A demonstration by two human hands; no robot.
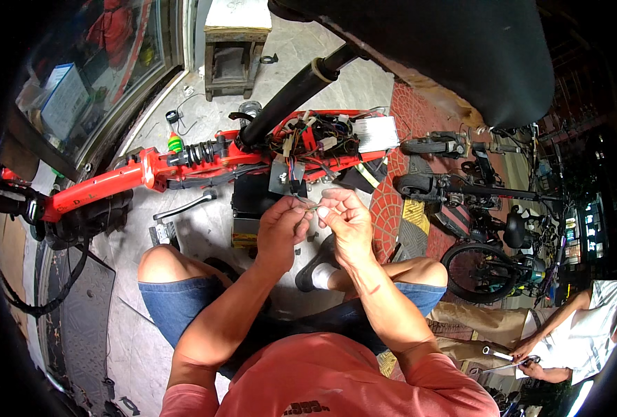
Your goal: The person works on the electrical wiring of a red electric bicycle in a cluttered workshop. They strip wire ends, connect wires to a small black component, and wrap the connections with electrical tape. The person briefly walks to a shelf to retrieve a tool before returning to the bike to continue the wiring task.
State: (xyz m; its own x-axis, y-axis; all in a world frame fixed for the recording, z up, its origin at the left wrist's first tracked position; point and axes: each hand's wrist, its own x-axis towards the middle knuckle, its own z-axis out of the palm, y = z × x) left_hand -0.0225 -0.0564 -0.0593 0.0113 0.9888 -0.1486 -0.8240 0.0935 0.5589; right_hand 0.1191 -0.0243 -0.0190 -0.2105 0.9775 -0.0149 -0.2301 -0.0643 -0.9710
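My left hand [284,224] and my right hand [346,221] meet in front of me, fingertips pinched together. Between them runs a thin wire [312,208], its ends mostly hidden by my fingers. Just beyond my left hand, a small silver metal box [278,179] hangs with several coloured wires coming off it. Behind it lies the red frame [107,192] of an electric bike, its middle opened up to show a tangle of wires and connectors [308,137]. A white rectangular part [376,134] sits at the right end of that tangle.
A black seat [461,48] on a black post [280,104] juts overhead. Below the frame stands a black box [249,201]. A wooden stool [235,35] is at the back. Parked scooters and a bicycle wheel [480,271] line the right. Another person [579,333] holds a tool there.
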